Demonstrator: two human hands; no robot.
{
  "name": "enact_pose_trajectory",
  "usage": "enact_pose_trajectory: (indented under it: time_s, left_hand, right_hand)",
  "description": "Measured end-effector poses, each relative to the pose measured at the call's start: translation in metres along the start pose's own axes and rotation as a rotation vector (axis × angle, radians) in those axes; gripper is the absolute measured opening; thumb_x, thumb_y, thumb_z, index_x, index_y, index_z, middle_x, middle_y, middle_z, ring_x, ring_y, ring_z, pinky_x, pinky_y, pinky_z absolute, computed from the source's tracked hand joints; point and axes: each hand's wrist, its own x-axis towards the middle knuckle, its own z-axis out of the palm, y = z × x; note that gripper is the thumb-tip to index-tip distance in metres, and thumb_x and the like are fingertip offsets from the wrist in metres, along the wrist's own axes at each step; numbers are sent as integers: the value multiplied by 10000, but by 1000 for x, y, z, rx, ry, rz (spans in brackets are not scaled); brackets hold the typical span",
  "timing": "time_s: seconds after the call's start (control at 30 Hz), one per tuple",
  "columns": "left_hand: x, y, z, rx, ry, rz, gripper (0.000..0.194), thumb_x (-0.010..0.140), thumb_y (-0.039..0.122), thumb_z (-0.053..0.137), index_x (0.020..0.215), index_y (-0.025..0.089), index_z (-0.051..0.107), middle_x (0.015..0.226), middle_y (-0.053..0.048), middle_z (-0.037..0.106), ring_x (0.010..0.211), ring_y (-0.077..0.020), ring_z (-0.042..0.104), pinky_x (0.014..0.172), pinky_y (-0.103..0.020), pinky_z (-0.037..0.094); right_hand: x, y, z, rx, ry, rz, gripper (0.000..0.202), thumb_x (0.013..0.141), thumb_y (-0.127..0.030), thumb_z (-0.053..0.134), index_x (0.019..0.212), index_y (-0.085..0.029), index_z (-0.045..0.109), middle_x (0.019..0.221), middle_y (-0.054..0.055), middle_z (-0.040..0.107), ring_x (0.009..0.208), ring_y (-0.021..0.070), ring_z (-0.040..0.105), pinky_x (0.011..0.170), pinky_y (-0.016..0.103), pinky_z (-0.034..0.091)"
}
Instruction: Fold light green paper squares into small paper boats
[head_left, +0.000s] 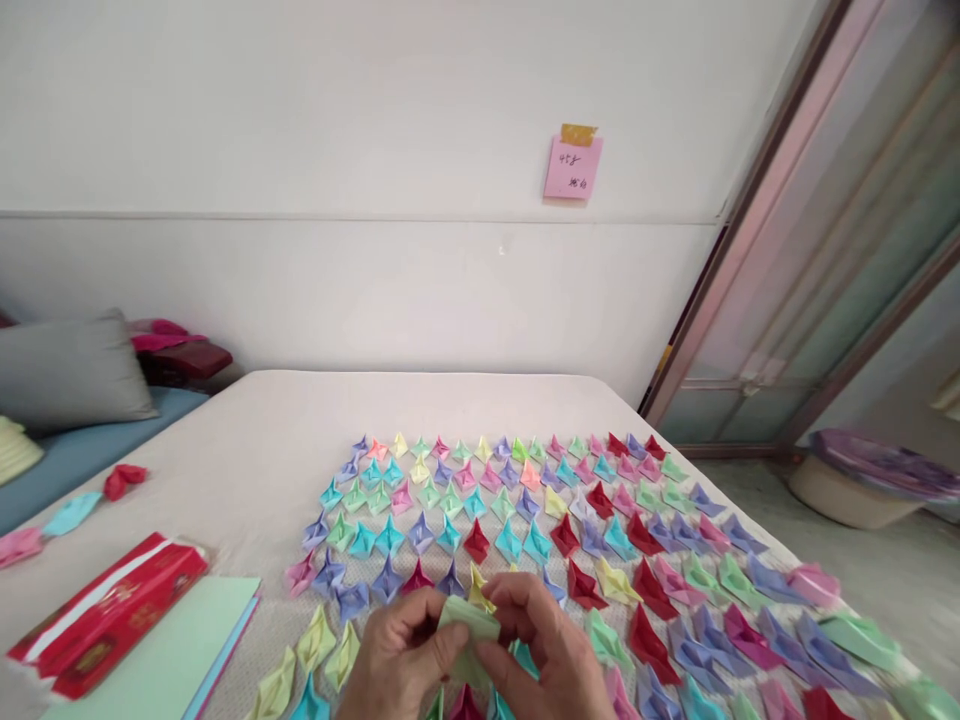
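Between my two hands, low in the middle of the view, is a small pale green piece of folded paper (471, 630). My left hand (401, 655) pinches its left side with the thumb laid over the front. On the right side, the thumb and fingers of my right hand (551, 650) grip the same paper. Many folded paper boats (476, 541) in red, blue, purple, pink, green and yellow stand in rows around and beyond my hands. The paper's lower part is partly covered by my thumbs.
A light-covered table (300, 410) carries a red packet (112, 610) and stacked coloured sheets (172, 640) at left. Twisted paper pieces (73, 513) lie beyond. A grey cushion (75, 365) is far left, a lined bin (862, 485) right. A pink note (573, 168) hangs on the wall.
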Motion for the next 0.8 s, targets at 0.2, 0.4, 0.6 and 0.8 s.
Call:
enact_pose_trajectory:
  time_s: [0.2, 0.4, 0.6, 0.8]
  left_hand:
    - [-2, -3, -2, -2, 85, 0, 283, 715, 440, 783, 719, 159, 754, 626, -7, 641, 629, -154, 525, 592, -232, 412]
    - [-6, 1, 4, 155, 145, 61, 320, 725, 481, 751, 677, 167, 715, 585, 19, 554, 606, -141, 451, 567, -215, 380]
    - [-9, -1, 7, 201, 216, 126, 341, 722, 488, 754, 616, 180, 655, 557, 36, 485, 581, -126, 408, 544, -190, 373]
    - [-12, 3, 12, 31, 186, 101, 307, 688, 470, 795, 729, 171, 739, 608, -8, 670, 600, -148, 564, 572, -197, 461]
  right_hand:
    - [5, -19, -10, -112, -190, 99, 117, 767, -275, 666, 693, -201, 613, 609, -31, 519, 605, 153, 475, 592, 271, 385]
    - [2, -17, -7, -171, -142, 30, 266, 826, -378, 615, 633, -196, 603, 583, -38, 454, 570, 142, 411, 550, 268, 320]
    - [0, -11, -6, -164, -94, 27, 291, 849, -396, 604, 639, -200, 650, 601, -8, 565, 584, 154, 494, 571, 268, 358]
    - [4, -8, -8, 151, -221, 164, 419, 804, -559, 660, 624, -181, 657, 554, -13, 556, 538, 129, 458, 546, 254, 340]
